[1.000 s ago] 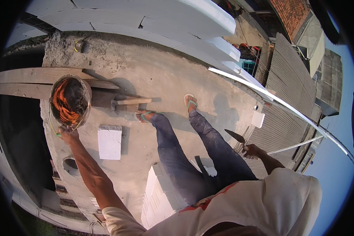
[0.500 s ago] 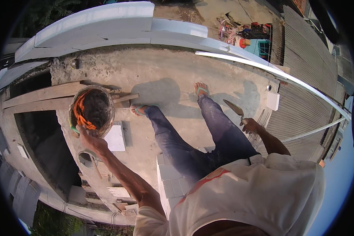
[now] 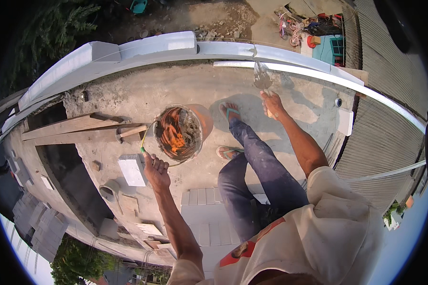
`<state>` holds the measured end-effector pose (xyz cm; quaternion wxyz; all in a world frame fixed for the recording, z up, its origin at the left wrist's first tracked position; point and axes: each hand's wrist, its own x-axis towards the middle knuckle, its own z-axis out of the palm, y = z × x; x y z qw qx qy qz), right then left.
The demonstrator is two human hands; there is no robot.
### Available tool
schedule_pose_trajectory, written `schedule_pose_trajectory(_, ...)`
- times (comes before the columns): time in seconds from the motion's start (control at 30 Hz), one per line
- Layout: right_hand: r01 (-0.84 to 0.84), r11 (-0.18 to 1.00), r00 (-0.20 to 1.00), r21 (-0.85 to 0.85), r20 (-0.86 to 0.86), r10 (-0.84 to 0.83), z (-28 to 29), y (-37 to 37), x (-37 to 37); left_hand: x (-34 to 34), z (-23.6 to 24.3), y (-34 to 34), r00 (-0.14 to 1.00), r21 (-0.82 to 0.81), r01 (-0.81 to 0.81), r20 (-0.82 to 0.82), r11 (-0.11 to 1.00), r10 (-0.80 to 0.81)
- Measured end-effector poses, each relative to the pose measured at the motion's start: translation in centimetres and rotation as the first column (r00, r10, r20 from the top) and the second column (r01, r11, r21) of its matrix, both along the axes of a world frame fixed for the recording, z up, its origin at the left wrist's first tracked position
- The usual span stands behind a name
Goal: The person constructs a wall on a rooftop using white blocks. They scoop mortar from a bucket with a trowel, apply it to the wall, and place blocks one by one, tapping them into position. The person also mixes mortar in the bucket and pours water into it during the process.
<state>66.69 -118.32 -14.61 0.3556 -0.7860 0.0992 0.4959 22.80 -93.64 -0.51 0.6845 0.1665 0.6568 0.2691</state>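
Observation:
My left hand [image 3: 157, 172] is closed round the thin handle of an orange bucket [image 3: 205, 122]. The bucket leans toward me, so its grey-coated inside shows, with orange streaks and what looks like wet mortar. Whether its base touches the concrete I cannot tell. My right hand [image 3: 272, 104] grips a trowel [image 3: 261, 76] by its handle. The trowel's blade is smeared grey and points away from me, over the edge of a long white strip [image 3: 295, 69] beside the low wall of white blocks [image 3: 157, 49]. My sandalled feet stand between bucket and right arm.
Left of the bucket lie wooden planks [image 3: 62, 127], a hammer [image 3: 131, 132] and a white block [image 3: 132, 171]. A dark floor opening [image 3: 73, 178] is farther left, near a grey scoop-like pot [image 3: 109, 190]. Stacked pale blocks [image 3: 202, 197] stand by my legs; corrugated roofing [image 3: 390, 123] is right.
The bucket has come rightward in my left hand, away from the planks. My right hand has moved forward and left, bringing the trowel to the white strip. My feet have stepped.

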Motion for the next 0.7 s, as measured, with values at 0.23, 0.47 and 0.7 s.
schedule_pose_trajectory(0.23,0.327,0.940,0.894,0.102,0.289,-0.342,-12.9,9.2,5.8,8.7,-12.3,-9.4,0.997,0.016,0.074,-0.008,0.997,-0.074)
schedule_pose_trajectory(0.47,0.201,0.969,0.929,0.140,0.287,-0.234,-13.6,8.3,3.5,9.1,-17.3,-13.0,0.982,0.125,0.176,-0.088,0.976,-0.166)
schedule_pose_trajectory(0.7,0.025,0.981,0.982,0.193,0.178,-0.060,-12.8,7.9,3.7,4.2,-20.3,-13.9,0.983,0.219,0.120,-0.160,0.968,-0.086)
